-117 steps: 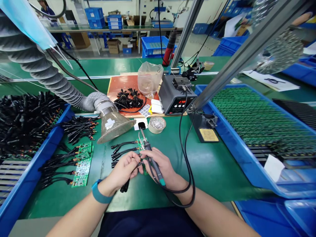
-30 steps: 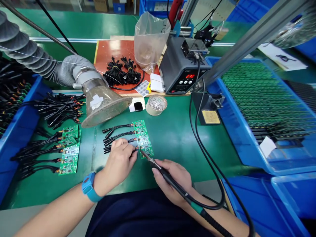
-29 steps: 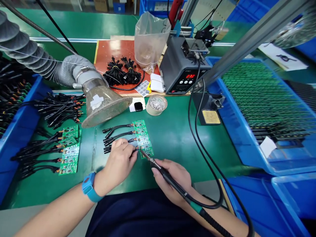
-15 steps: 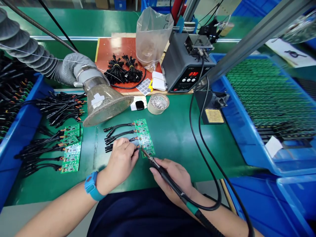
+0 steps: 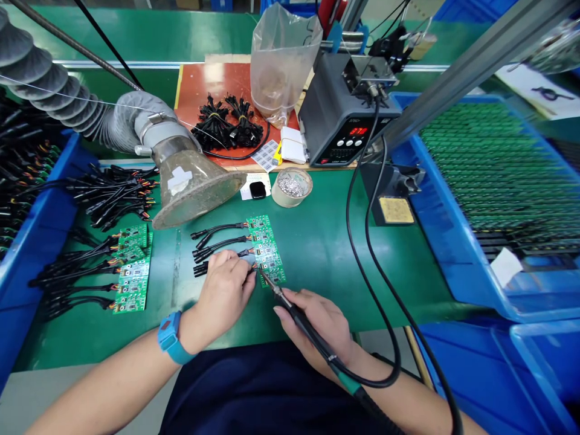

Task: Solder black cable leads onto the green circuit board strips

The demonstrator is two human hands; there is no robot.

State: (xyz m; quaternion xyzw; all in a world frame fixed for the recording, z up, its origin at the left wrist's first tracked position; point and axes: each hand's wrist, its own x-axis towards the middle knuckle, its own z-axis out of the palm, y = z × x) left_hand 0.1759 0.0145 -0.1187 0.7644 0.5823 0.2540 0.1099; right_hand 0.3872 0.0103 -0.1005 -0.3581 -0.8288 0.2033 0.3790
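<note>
My left hand (image 5: pixel 225 293) is closed in a pinch on a black cable lead at the near left edge of a green circuit board strip (image 5: pixel 267 250). Two more black leads (image 5: pixel 217 237) run off the strip to the left. My right hand (image 5: pixel 322 323) grips a black soldering iron (image 5: pixel 302 320) like a pen. Its tip touches the strip's near corner, right by my left fingertips. The iron's black cord (image 5: pixel 367 241) loops up to the grey soldering station (image 5: pixel 344 121).
A fume hood on a grey hose (image 5: pixel 194 184) hangs left of the strip. Finished boards with cables (image 5: pixel 131 269) lie at left beside a blue bin (image 5: pixel 34 235). A tin of tip cleaner (image 5: pixel 292 187), an iron stand (image 5: pixel 392 199) and a blue tray of boards (image 5: pixel 489 181) are behind and right.
Since about four seconds ago my right hand has drawn back toward me, the iron now reaching forward to the strip's near corner. Over the last second only the view has shifted slightly.
</note>
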